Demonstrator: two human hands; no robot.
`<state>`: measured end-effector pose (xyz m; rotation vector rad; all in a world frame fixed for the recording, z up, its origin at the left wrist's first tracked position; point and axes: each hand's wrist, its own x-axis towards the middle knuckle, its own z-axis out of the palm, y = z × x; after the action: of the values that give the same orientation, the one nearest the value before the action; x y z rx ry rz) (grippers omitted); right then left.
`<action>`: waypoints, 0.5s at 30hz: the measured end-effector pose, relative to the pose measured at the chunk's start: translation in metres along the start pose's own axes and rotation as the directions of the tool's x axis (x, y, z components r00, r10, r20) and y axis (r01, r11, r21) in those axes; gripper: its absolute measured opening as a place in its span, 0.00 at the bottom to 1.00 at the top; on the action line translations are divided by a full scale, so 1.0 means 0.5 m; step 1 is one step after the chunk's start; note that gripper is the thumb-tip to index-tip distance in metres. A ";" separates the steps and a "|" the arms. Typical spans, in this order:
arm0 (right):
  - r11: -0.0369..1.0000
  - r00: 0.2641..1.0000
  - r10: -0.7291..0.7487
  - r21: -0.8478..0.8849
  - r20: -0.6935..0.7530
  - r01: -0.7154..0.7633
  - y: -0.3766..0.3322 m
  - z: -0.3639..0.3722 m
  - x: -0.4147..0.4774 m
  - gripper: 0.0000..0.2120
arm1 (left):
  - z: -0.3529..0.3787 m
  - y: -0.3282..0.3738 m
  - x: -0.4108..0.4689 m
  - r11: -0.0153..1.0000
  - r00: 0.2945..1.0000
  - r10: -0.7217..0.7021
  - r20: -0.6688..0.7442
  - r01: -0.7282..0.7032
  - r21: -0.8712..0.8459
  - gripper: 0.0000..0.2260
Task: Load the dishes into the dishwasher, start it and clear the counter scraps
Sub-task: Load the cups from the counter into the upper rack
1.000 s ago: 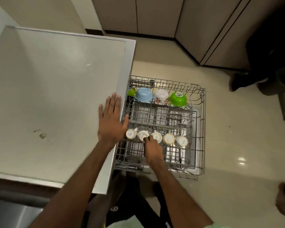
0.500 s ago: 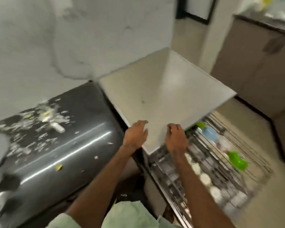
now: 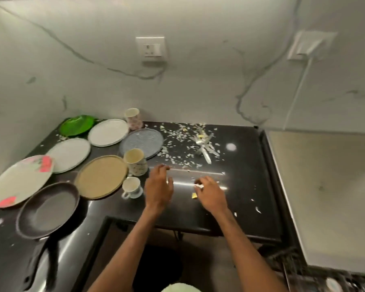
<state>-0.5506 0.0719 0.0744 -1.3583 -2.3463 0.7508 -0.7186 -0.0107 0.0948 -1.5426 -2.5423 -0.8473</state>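
I am looking at the black counter (image 3: 244, 165). My left hand (image 3: 158, 188) hovers over it with fingers loosely curled, holding nothing, right beside a small white cup (image 3: 132, 187). My right hand (image 3: 211, 194) hovers over the counter too, fingertips at a white scrap, with a yellow scrap (image 3: 194, 196) just below them. Food scraps (image 3: 177, 140) are scattered behind the hands, around a pile of cutlery (image 3: 204, 146). On the left lie a tan plate (image 3: 101, 177), a blue-grey plate (image 3: 142, 142), two white plates (image 3: 108, 132), a green plate (image 3: 77, 125), a floral plate (image 3: 19, 180) and a dark pan (image 3: 47, 209).
A tall mug (image 3: 136, 161) stands by the tan plate and a floral cup (image 3: 133, 118) at the back wall. The dishwasher's pale top (image 3: 325, 186) adjoins the counter on the right; its pulled-out rack (image 3: 333, 283) shows at the bottom right. A cable hangs from a wall socket (image 3: 310, 45).
My view swung left from the dishwasher rack to the counter. My right hand left the cups in the rack and my left hand left the dishwasher top; both now hover over the counter.
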 end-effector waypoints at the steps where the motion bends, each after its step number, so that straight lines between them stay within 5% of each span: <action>1: 1.000 0.998 -0.028 0.010 0.055 0.027 -0.033 0.024 0.013 0.11 | -0.017 -0.042 0.007 0.997 0.999 -0.035 -0.029 0.037 0.067 0.18; 6: 0.996 0.978 -0.091 0.019 0.190 0.089 -0.168 0.132 0.068 0.11 | -0.048 -0.234 0.028 0.924 0.895 -0.356 0.268 0.295 0.241 0.36; 10: 0.998 0.970 -0.057 0.010 0.235 0.056 -0.198 0.180 0.083 0.12 | -0.027 -0.303 0.031 0.939 0.849 -0.320 0.421 0.342 0.024 0.37; 15: 0.999 0.975 0.013 0.041 0.222 -0.023 -0.163 0.185 0.090 0.12 | -0.011 -0.280 0.043 0.916 0.895 -0.278 0.348 0.357 -0.185 0.33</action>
<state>-0.6777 0.0520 0.0485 -1.3400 -2.4722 1.0002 -0.8474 -0.0453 0.0469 -1.4372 -3.0926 -1.0615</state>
